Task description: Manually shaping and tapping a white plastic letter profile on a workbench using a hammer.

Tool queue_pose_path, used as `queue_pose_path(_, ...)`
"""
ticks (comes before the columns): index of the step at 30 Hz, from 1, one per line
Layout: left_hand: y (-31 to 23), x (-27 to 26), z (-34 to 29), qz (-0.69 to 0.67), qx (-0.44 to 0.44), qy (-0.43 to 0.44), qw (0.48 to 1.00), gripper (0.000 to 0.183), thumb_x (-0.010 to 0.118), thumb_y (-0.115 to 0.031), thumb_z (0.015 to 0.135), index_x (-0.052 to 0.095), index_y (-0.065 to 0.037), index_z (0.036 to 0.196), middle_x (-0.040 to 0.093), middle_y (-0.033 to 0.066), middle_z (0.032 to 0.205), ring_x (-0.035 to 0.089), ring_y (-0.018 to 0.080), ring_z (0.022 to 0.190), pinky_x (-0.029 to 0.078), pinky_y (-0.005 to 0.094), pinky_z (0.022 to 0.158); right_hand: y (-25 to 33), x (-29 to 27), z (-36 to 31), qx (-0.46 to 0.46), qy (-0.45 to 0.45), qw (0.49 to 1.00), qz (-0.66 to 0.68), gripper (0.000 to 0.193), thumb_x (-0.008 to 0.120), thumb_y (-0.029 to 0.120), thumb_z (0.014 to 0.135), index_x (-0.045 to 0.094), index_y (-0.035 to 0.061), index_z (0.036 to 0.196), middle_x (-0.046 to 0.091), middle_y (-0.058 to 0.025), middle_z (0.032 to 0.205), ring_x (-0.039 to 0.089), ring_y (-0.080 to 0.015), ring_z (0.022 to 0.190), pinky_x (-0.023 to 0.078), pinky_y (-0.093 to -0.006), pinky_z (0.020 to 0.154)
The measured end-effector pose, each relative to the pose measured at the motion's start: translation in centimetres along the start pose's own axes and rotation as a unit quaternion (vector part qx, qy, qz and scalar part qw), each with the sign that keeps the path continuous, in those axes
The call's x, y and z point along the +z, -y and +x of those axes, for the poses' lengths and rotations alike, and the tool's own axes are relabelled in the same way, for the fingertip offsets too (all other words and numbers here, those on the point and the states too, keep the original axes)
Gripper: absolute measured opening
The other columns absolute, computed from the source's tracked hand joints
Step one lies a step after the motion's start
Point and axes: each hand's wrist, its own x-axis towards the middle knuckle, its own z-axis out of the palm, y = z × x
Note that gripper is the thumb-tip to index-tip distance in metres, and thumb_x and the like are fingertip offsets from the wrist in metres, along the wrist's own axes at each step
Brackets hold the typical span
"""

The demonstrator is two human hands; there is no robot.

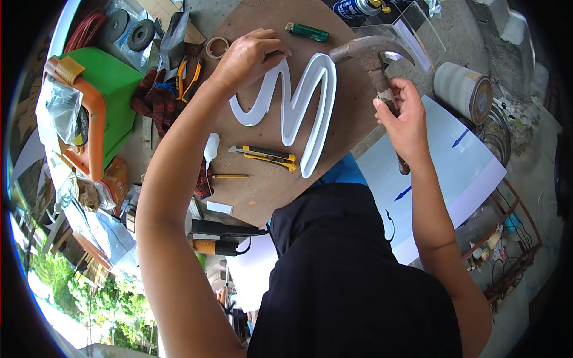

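A white walled shape like a curving letter [286, 107] lies on the brown board [352, 113]. My left hand [253, 56] is closed at its upper left end, fingertips bent down and pinching the strip there; the fingers partly cover that spot. With my right hand [406, 113] I grip a worn claw hammer [375, 65] by its handle. Its rusty head is up near the top of the white shape, at the board's right edge. A yellow and black utility knife [268, 156] rests below the shape, and a green lighter [307, 31] lies above it.
A tape roll [217, 47], a pencil [231, 176] and a small white rectangular piece [219, 207] are on the board. Yellow-black pliers [190, 77] and a green-orange case [110, 101] are at left. At right are a pale sheet with blue arrows [436, 179] and a cylindrical can [459, 89].
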Motion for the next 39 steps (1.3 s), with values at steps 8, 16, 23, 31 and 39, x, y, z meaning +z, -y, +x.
queue_pose_path(8, -0.5, 0.0, -0.3, -0.032, -0.030, -0.020, 0.999, 0.016, 0.078, -0.006, 0.084, 0.078, -0.011, 0.099, 0.064, 0.0075, 0.095, 0.068, 0.0274, 0.092, 0.057, 0.0389, 0.082, 1.1, 1.6, 0.4, -0.084, 0.012, 0.996, -0.030, 0.036, 0.072, 0.000, 0.089, 0.056, -0.0012, 0.122, 0.064, -0.0113, 0.107, 0.064, -0.0169, 0.094, 0.053, -0.0317, 0.086)
queue_pose_path(16, -0.5, 0.0, -0.4, -0.001, -0.026, -0.017, 1.000, 0.016, 0.078, -0.006, 0.084, 0.079, -0.012, 0.099, 0.063, 0.0076, 0.096, 0.069, 0.0265, 0.088, 0.058, 0.0393, 0.079, 1.3, 2.5, 1.0, -0.090, 0.001, 0.996, -0.020, 0.043, 0.071, -0.001, 0.088, 0.058, -0.0047, 0.130, 0.067, -0.0148, 0.115, 0.065, -0.0195, 0.102, 0.052, -0.0328, 0.093)
queue_pose_path(23, -1.1, 0.1, -0.8, -0.006, -0.042, -0.052, 0.998, 0.014, 0.078, -0.006, 0.086, 0.079, -0.012, 0.099, 0.065, 0.0075, 0.099, 0.071, 0.0259, 0.088, 0.059, 0.0388, 0.078, 1.1, 2.4, 1.0, -0.091, 0.001, 0.995, -0.027, 0.042, 0.072, -0.001, 0.088, 0.059, -0.0049, 0.129, 0.067, -0.0147, 0.115, 0.066, -0.0196, 0.101, 0.052, -0.0329, 0.093)
queue_pose_path(31, -1.3, 0.1, -0.8, 0.029, -0.036, -0.029, 0.999, 0.014, 0.079, -0.007, 0.086, 0.079, -0.013, 0.099, 0.064, 0.0078, 0.102, 0.071, 0.0251, 0.088, 0.060, 0.0373, 0.076, 1.0, 2.5, 1.0, -0.099, -0.004, 0.994, -0.036, 0.042, 0.073, 0.001, 0.088, 0.060, -0.0047, 0.128, 0.068, -0.0150, 0.114, 0.066, -0.0209, 0.101, 0.052, -0.0338, 0.092)
queue_pose_path(39, -2.0, -1.2, -1.1, -0.054, -0.069, -0.062, 0.994, 0.011, 0.077, -0.006, 0.089, 0.078, -0.010, 0.099, 0.062, 0.0078, 0.116, 0.071, 0.0206, 0.086, 0.060, 0.0351, 0.075, 0.9, 2.3, 1.1, -0.096, -0.007, 0.995, -0.030, 0.042, 0.073, 0.001, 0.088, 0.060, -0.0044, 0.128, 0.068, -0.0147, 0.113, 0.066, -0.0204, 0.099, 0.052, -0.0338, 0.090)
